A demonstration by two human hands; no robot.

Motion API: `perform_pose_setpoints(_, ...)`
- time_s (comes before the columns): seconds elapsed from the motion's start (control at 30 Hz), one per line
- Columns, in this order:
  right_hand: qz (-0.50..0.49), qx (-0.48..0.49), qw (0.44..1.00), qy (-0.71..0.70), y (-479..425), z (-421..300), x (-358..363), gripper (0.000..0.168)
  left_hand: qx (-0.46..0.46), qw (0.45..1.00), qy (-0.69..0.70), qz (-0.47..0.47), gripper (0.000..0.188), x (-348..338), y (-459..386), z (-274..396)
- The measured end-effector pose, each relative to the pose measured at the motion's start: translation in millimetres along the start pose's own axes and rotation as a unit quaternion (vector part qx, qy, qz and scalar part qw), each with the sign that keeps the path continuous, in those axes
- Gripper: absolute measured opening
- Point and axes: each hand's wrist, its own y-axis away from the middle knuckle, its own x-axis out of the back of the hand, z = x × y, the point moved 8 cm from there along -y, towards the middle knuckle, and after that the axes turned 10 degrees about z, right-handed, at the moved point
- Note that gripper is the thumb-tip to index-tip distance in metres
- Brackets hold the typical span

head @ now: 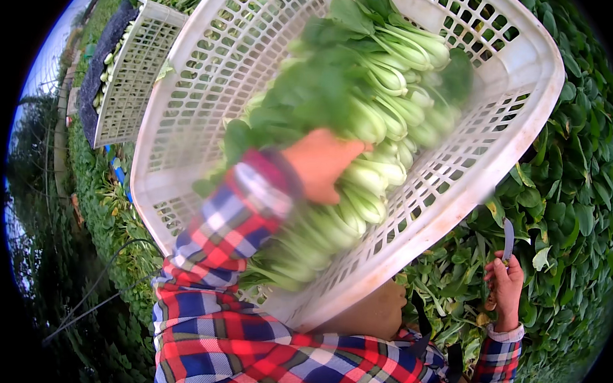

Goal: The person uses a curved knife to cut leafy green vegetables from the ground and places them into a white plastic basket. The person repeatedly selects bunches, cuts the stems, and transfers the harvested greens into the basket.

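Note:
A large white perforated plastic basket [521, 133] stands before me, tilted in the view. Heads of bok choy [373, 176] lie in it in rows, pale stems towards the right and dark leaves towards the left. My left hand [320, 164] is inside the basket, low over the bok choy, its fingers at the stems; it is blurred, and whether it grips a head cannot be made out. Outside the basket at the lower right, my right hand [505, 289] holds a knife with a short curved blade [508, 239] pointing up; the handle is mostly hidden by the fingers.
Leafy green plants [576, 165] grow densely along the right side. Another white perforated crate [139, 59], with pale-stemmed vegetables and dark cloth [95, 67] beside it, stands at the upper left. Something blue [118, 174] lies on the ground left of the large basket.

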Motion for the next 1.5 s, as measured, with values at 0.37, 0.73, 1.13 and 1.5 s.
perform_pose_setpoints(0.37,-0.004,0.006,1.0,0.011,-3,-5,-6,0.019,-0.045,0.985,0.078,0.148,0.023,22,17,13)
perform_pose_setpoints(0.73,-0.014,0.012,1.0,0.015,-1,-6,-12,0.019,-0.006,0.956,-0.015,0.294,0.026,-21,11,17)
perform_pose_setpoints(1.13,-0.007,0.005,0.999,-0.044,2,19,11,0.018,0.038,0.981,-0.097,0.163,0.046,-51,8,55)
perform_pose_setpoints(1.5,-0.138,0.094,0.985,-0.041,43,78,75,0.015,0.278,0.498,0.799,0.191,0.047,-98,25,-50)
